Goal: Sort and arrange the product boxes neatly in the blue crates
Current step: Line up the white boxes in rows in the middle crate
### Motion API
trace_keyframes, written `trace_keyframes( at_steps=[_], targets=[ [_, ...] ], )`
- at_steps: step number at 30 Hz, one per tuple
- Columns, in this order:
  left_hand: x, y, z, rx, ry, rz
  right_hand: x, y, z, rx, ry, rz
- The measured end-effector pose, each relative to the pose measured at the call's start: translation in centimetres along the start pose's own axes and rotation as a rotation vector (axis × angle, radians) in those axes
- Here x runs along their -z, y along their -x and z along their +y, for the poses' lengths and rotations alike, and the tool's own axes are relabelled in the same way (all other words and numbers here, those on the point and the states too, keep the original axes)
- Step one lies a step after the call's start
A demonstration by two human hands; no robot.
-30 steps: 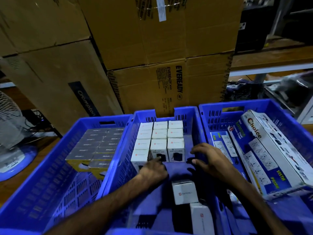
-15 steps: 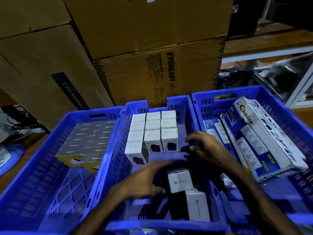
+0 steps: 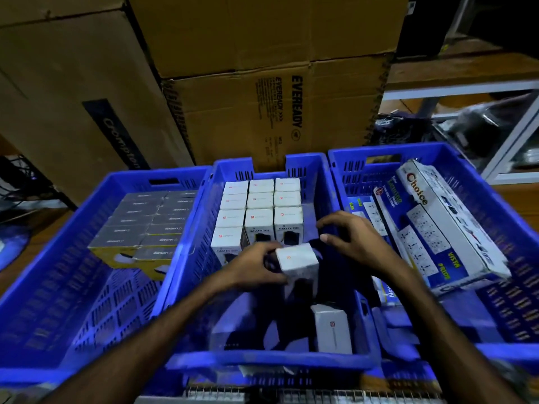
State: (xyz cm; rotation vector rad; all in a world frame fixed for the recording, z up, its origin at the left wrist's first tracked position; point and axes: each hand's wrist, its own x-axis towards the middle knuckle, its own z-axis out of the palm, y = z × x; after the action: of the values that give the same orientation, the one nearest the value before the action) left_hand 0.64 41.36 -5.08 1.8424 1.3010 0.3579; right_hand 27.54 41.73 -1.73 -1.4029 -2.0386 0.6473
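Observation:
Three blue crates stand side by side. The middle crate (image 3: 306,167) holds upright small white boxes (image 3: 259,204) packed in rows at its far end. My left hand (image 3: 252,265) grips one small white box (image 3: 297,262), lifted and tilted just in front of those rows. To the right of that box hovers my right hand (image 3: 351,239), fingers apart and holding nothing. Another white box (image 3: 332,330) lies flat near the crate's front wall. The left crate (image 3: 96,196) holds grey-topped boxes (image 3: 148,225). In the right crate (image 3: 455,156) lie long extension-board boxes (image 3: 443,217).
Large brown cartons (image 3: 262,97) are stacked right behind the crates. A wooden table edge and white frame (image 3: 466,86) lie at the back right, with dark bagged items (image 3: 478,123) beneath. A wire grille (image 3: 262,396) runs along the bottom, in front of the crates.
My left hand has picked up the loose white box from the crate floor and raised it toward the packed rows. My right hand stayed by the rows' right side. The camera tilted down.

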Motion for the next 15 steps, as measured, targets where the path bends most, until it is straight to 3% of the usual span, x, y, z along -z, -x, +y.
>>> trace_keyframes(
  at_steps=[7,15],
  targets=[
    [5.0,0.3,1.8,-0.006,0.353,-0.052,-0.1,-0.6,-1.5,-0.014,0.029,-0.217],
    [6.8,0.7,2.8,-0.075,0.332,-0.079,-1.0,-2.4,-1.8,0.012,-0.152,-0.205]
  ],
)
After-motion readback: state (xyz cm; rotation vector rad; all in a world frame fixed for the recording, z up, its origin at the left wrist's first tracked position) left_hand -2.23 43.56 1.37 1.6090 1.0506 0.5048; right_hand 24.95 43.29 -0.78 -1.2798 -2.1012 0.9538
